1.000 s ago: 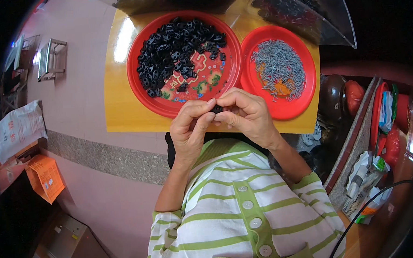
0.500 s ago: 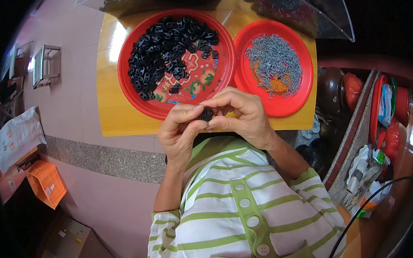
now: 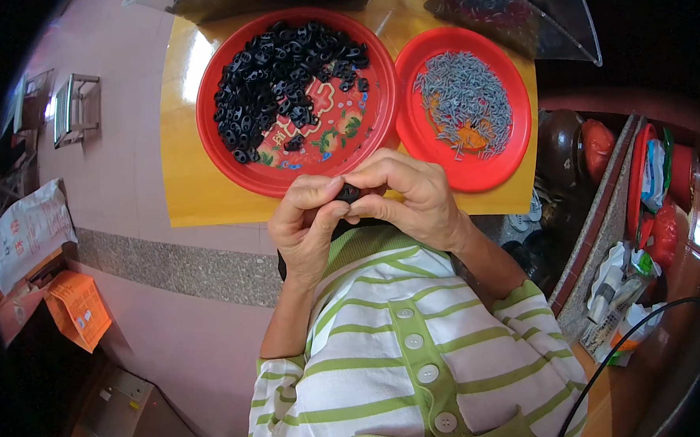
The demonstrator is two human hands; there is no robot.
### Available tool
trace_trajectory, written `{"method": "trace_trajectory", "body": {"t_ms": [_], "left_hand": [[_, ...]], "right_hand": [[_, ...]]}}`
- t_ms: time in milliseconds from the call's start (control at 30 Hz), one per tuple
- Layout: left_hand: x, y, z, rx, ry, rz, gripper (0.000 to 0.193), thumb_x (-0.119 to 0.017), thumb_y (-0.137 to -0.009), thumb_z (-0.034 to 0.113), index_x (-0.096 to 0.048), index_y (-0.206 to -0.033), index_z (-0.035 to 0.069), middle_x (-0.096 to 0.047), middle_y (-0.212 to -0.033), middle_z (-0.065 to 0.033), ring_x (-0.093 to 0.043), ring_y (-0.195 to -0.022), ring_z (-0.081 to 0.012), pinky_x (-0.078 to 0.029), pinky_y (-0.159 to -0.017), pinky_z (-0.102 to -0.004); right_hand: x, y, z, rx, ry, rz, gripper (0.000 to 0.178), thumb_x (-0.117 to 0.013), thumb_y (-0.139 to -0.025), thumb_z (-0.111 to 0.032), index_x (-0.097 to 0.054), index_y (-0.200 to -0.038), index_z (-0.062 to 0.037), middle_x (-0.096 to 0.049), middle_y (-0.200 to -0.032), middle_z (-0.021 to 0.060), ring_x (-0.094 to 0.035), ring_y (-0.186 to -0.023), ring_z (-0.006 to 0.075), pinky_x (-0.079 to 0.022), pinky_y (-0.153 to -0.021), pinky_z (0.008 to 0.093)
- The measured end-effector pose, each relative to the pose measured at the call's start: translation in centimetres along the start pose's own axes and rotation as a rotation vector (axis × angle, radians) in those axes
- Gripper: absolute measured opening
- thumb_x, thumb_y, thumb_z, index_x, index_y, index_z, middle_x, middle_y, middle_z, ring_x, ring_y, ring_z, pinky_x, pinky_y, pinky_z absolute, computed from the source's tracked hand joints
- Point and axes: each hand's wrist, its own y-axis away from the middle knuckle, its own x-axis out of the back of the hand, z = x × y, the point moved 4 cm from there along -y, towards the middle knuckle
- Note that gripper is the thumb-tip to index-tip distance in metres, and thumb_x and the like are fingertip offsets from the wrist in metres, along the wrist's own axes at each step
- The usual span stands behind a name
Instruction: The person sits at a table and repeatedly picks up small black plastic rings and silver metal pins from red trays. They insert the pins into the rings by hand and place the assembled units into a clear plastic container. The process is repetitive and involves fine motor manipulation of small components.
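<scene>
Between my two hands, close to the table's near edge, is a small black plastic piece with holes. My left hand pinches it between thumb and forefinger. From the other side, my right hand closes its fingertips on the same piece. Just beyond the hands, a large red patterned tray carries a heap of similar black pieces. To its right stands a smaller red plate with many thin grey metal bits, too small to tell whether springs or pins. Anything else inside the pinch is hidden by my fingers.
Clear plastic bins with dark pieces line the far edge of the yellow table. At right are a dark glazed jar, red bags and a black cable. A metal stool stands on the floor at left.
The black piece has turned slightly between my fingertips and now shows less of itself. My hands stay in nearly the same place, and the view has shifted a little.
</scene>
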Motion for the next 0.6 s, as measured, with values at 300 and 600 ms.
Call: {"method": "trace_trajectory", "body": {"t_ms": [300,600], "left_hand": [[0.1,0.8,-0.2,-0.069,-0.128,0.056,0.016,-0.061,-0.088,0.010,-0.058,-0.100,-0.001,-0.057,-0.093,-0.0109,-0.057,-0.066,-0.0127,-0.049,-0.057,-0.0226],[0.3,0.5,-0.3,-0.107,-0.047,0.095,0.012,-0.057,-0.085,-0.005,-0.059,-0.097,-0.004,-0.059,-0.092,-0.0119,-0.058,-0.066,-0.0130,-0.050,-0.057,-0.0230]], "right_hand": [[-1.0,0.7,0.7,-0.050,-0.008,0.030,0.023,-0.070,-0.077,-0.007,-0.059,-0.096,0.0003,-0.061,-0.085,0.0091,-0.063,-0.071,0.0174,-0.050,-0.060,0.0277],[-1.6,0.7,0.4,-0.114,-0.083,0.057,0.018,-0.068,-0.079,-0.003,-0.059,-0.094,0.0018,-0.059,-0.083,0.0085,-0.062,-0.069,0.0131,-0.049,-0.059,0.0246]]}}
